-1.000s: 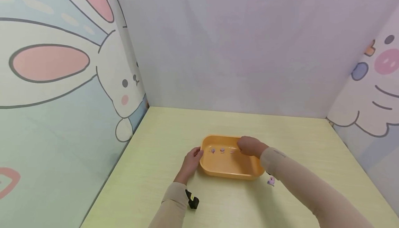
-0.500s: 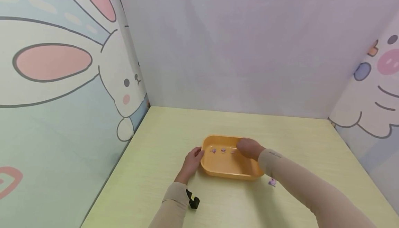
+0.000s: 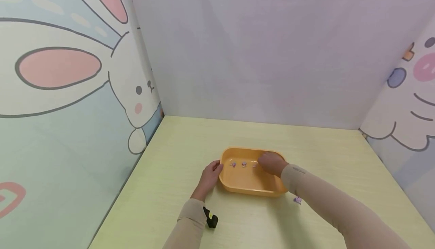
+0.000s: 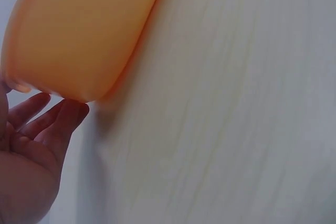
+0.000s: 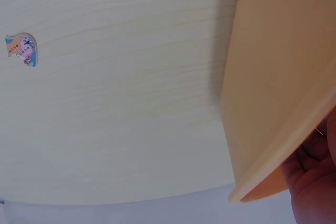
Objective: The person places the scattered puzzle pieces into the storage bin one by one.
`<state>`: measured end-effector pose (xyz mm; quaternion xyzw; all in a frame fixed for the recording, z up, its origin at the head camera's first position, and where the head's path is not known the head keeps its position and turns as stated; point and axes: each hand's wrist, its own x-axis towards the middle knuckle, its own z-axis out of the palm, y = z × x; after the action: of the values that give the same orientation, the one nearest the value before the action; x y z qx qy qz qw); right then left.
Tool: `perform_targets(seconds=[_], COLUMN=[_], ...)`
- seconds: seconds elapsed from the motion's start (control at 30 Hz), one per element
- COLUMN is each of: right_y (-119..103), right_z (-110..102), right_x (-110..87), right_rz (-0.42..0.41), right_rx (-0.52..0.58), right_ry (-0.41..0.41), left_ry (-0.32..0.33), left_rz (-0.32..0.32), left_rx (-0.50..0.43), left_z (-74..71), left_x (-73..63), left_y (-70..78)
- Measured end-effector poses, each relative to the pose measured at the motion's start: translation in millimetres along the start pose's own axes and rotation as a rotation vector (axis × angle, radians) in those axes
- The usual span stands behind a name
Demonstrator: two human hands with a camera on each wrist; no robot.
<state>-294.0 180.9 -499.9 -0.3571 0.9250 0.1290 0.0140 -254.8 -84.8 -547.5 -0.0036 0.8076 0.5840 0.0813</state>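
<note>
An orange rectangular tray [image 3: 242, 181] sits on the table. My left hand [image 3: 208, 177] holds its left end; in the left wrist view, the fingers [image 4: 71, 114] meet the outer wall and the thumb is at the rim. My right hand [image 3: 270, 162] reaches down inside the tray at its right end. Its fingertips are hidden in the head view and mostly behind the tray wall in the right wrist view, so what they hold cannot be told. Left of that hand, small purplish pieces [image 3: 244, 164] lie in a row on the tray floor.
Beside my right forearm a small purple piece [image 3: 297, 200] lies on the pale wood-grain table [image 3: 170, 158]. The right wrist view shows a flat printed piece [image 5: 22, 49], with others cut off at its top edge. Cartoon-printed walls [image 3: 68, 139] enclose the table's sides.
The right hand shifts very slightly inside the tray, its back lowering a little. The left hand keeps its hold on the tray's end. The whole head view drifts a few pixels.
</note>
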Motion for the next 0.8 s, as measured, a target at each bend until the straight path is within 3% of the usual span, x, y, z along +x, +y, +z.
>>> perform_targets(seconds=[0.2,0.4,0.5,0.8], right_y=[3,12,15,20], right_z=[-4,-10,-16,-32], right_x=[-1.8,-5.4,-7.2,-26.7], right_rz=[0.054,0.075,0.132,0.108], right_rx=[0.169,0.265,0.322,0.363], right_ry=[-0.074,-0.09,-0.114,-0.02], left_ry=[0.002,0.005,0.003,0.003], left_rz=[0.006,0.005,-0.002,0.019], left_rx=[0.004,0.002,-0.009,-0.007], left_z=[1.7,2.1,1.9,1.1], left_x=[-0.2,0.9,0.6,0.7], left_y=[0.2,-1.8,-1.5,-2.5])
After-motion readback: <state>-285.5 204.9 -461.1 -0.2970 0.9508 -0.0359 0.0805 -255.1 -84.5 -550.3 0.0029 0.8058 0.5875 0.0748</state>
